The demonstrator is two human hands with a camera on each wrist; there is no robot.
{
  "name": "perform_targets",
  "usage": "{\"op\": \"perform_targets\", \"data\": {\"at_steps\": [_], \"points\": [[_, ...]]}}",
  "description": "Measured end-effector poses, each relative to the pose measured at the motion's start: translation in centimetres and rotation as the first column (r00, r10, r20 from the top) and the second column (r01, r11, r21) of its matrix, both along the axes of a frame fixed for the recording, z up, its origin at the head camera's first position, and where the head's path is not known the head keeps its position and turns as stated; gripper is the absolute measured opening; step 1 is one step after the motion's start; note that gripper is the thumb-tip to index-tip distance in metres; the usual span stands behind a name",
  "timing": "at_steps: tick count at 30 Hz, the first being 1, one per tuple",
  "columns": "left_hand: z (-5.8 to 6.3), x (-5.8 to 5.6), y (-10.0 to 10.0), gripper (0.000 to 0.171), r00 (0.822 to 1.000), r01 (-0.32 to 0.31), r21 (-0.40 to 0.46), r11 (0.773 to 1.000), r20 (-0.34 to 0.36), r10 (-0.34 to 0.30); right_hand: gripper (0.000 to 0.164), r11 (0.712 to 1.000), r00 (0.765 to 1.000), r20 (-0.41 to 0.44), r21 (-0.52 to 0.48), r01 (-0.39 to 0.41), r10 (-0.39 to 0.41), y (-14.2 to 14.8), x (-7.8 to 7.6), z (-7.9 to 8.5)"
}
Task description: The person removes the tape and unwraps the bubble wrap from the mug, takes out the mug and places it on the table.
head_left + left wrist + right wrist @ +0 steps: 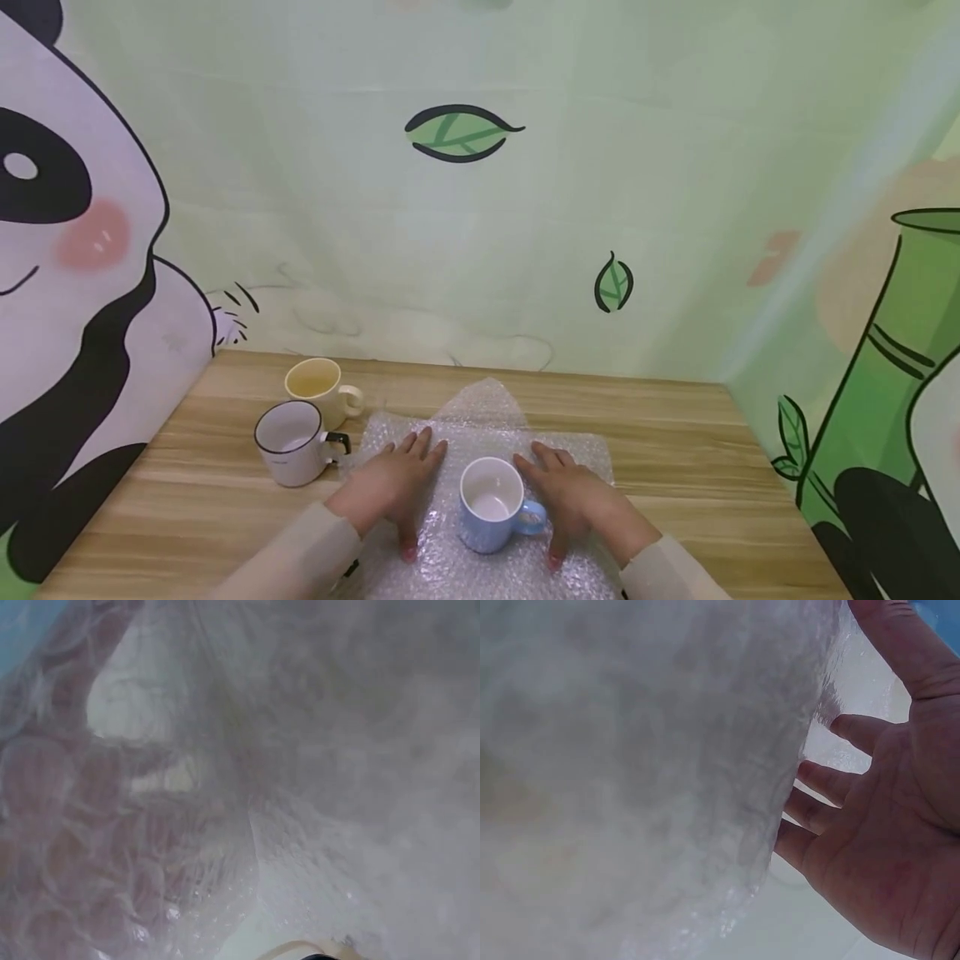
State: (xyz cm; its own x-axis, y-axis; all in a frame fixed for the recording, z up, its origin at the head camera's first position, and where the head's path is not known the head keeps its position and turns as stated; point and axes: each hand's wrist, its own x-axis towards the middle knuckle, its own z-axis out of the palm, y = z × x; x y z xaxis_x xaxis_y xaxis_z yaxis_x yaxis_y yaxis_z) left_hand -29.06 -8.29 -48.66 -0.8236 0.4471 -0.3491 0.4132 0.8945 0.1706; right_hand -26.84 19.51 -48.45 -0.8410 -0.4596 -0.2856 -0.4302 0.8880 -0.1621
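Observation:
A light blue mug (486, 527) with a white inside stands upright on a sheet of bubble wrap (480, 417), its handle toward the right. My left hand (393, 482) rests on the wrap left of the mug, fingers spread and straight. On the other side, my right hand (566, 492) lies with fingers extended, near the mug's handle. In the right wrist view its fingertips (799, 840) meet the edge of the wrap. Bubble wrap (82, 847) fills most of the left wrist view and covers the left hand there.
To the left stand a white mug (294, 457) with a black rim and handle, and a cream-yellow mug (322, 402) behind it. All this is on a wooden table (675, 450). A printed green backdrop (337, 208) rises at the table's back edge.

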Motion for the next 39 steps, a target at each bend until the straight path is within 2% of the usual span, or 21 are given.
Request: {"op": "perform_targets", "data": {"at_steps": [13, 27, 39], "points": [[0.1, 0.2, 0.6, 0.154, 1.000, -0.009, -0.061, 0.998, -0.014, 0.008, 0.145, 1.000, 1.000, -0.011, 0.007, 0.004, -0.004, -0.2, -0.1, -0.1], [-0.2, 0.1, 0.6, 0.155, 1.000, -0.012, -0.043, 0.999, -0.016, 0.011, 0.147, 0.999, 1.000, -0.021, 0.040, 0.021, -0.020, -0.6, -0.2, -0.2], [0.6, 0.5, 1.3, 0.153, 1.000, -0.031, -0.067, 0.997, 0.006, 0.031, 0.147, 0.999, 1.000, -0.010, 0.033, 0.029, -0.028, -0.4, -0.1, 0.0]]}}
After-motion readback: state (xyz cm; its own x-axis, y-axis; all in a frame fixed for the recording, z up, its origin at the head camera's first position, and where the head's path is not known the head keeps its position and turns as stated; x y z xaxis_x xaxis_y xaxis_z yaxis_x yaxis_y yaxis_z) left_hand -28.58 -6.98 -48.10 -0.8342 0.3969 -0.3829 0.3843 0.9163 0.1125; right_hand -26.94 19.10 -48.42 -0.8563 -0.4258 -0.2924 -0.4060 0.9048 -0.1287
